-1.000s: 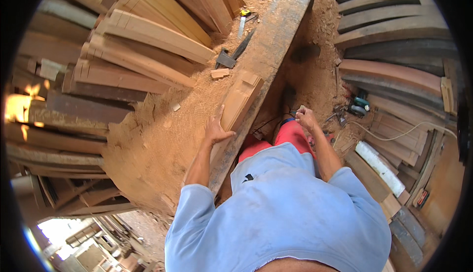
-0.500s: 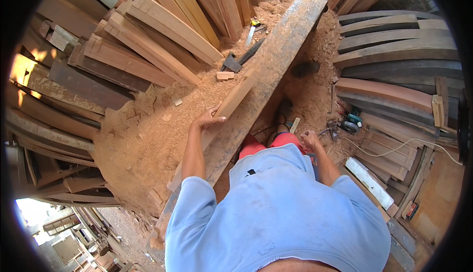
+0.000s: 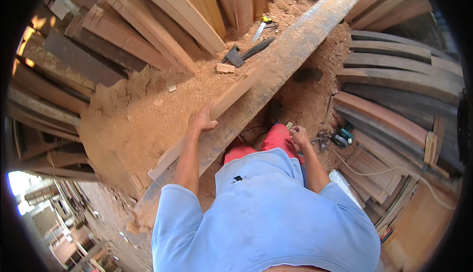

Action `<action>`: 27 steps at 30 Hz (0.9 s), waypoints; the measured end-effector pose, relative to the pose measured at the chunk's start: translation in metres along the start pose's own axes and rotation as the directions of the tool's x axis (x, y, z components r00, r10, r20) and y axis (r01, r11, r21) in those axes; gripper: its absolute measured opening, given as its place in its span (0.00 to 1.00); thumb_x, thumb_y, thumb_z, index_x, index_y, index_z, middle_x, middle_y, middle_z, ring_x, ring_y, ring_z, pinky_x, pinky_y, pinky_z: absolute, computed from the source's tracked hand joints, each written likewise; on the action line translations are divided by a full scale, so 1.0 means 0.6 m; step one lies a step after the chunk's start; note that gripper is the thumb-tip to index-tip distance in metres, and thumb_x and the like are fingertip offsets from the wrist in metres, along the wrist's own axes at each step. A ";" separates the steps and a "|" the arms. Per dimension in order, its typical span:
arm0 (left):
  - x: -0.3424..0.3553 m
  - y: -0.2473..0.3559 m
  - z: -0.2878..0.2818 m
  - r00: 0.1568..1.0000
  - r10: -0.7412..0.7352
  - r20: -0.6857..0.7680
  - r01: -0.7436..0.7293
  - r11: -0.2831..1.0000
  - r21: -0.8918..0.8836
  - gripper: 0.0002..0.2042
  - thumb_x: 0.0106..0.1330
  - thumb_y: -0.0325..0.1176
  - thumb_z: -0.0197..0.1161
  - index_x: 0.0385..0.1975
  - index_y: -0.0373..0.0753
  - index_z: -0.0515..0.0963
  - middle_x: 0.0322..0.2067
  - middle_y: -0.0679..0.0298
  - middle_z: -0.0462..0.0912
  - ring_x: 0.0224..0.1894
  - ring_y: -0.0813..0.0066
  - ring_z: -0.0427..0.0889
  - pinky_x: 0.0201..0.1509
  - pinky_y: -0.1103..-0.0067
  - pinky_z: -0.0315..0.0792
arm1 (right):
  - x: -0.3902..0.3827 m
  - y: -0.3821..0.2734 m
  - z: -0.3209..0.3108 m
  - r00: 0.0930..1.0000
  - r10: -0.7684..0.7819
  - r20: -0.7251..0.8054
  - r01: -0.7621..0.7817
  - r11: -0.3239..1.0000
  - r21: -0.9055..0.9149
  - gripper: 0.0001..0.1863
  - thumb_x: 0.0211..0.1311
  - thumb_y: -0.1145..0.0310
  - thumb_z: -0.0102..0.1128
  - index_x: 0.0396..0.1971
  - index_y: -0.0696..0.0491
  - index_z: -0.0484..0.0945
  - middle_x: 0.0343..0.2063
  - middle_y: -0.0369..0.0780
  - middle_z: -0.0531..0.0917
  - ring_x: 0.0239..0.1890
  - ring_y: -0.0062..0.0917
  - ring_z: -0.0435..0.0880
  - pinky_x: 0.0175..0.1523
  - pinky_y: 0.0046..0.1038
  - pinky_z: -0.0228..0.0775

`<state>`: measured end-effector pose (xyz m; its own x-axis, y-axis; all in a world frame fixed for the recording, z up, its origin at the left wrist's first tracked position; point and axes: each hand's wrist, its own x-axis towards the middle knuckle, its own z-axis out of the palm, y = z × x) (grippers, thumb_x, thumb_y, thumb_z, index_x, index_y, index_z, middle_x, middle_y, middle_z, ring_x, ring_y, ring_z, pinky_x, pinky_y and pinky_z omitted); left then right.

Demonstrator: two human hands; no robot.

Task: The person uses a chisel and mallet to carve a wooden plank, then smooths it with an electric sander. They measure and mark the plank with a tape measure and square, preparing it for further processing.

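Observation:
A long, worn plank bench (image 3: 295, 50) runs slantwise in front of me, from lower left to upper right. Lying along it is a lighter wooden board (image 3: 231, 94), its far part flush with the bench's far side. My left hand (image 3: 201, 122) is closed over this board, thumb on the near side and fingers over the far edge. Above my red shorts, by the right thigh, my right hand (image 3: 298, 137) is curled closed; whether anything is in it does not show. Just beyond its fingers appears a small pale wood strip (image 3: 289, 124).
Shavings cover the floor (image 3: 143, 119). Beyond the bench lie an adze-like tool (image 3: 236, 56), a wood offcut (image 3: 225, 68) and a tape measure (image 3: 266, 20). A corded power tool (image 3: 342, 136) lies at right, beside stacked curved timbers (image 3: 394, 65). Leaning boards (image 3: 172, 10) line the back left.
The whole view has shifted and turned slightly. My left hand remains on the board. My right hand has come a little inward over the thigh, nearer the small strip.

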<state>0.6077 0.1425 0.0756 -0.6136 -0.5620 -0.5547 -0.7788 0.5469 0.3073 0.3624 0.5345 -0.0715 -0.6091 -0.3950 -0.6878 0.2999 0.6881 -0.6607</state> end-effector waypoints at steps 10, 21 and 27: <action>-0.022 0.020 0.004 0.995 -0.095 -0.015 0.094 0.994 -0.049 0.46 0.45 0.37 0.77 0.71 0.57 0.65 0.63 0.60 0.76 0.66 0.55 0.74 0.68 0.58 0.70 | 0.228 -0.301 -0.055 0.826 -0.551 -0.117 0.470 0.788 -0.397 0.19 0.63 0.64 0.61 0.49 0.62 0.78 0.38 0.47 0.86 0.41 0.38 0.85 0.49 0.37 0.76; -0.032 0.055 0.020 0.989 -0.133 -0.071 0.133 0.991 -0.005 0.51 0.44 0.36 0.80 0.73 0.56 0.61 0.69 0.61 0.69 0.69 0.55 0.69 0.72 0.63 0.66 | 0.314 -0.464 -0.044 0.791 -0.574 0.210 0.522 0.455 -0.721 0.23 0.63 0.62 0.61 0.54 0.60 0.79 0.47 0.54 0.85 0.52 0.47 0.83 0.58 0.41 0.74; -0.070 0.117 0.127 0.959 -0.163 -0.230 0.162 0.987 -0.025 0.58 0.42 0.40 0.83 0.76 0.52 0.51 0.75 0.43 0.46 0.76 0.38 0.49 0.79 0.52 0.50 | 0.351 -0.568 -0.007 0.760 -0.536 0.368 0.622 0.433 -0.652 0.22 0.64 0.62 0.61 0.54 0.59 0.79 0.50 0.53 0.83 0.56 0.48 0.80 0.61 0.42 0.71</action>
<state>0.5885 0.2517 0.0614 -0.4918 -0.7711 -0.4045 -0.8707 0.4334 0.2323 0.1291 0.2192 0.0104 -0.3532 -0.8929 -0.2791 -0.7277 0.4497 -0.5179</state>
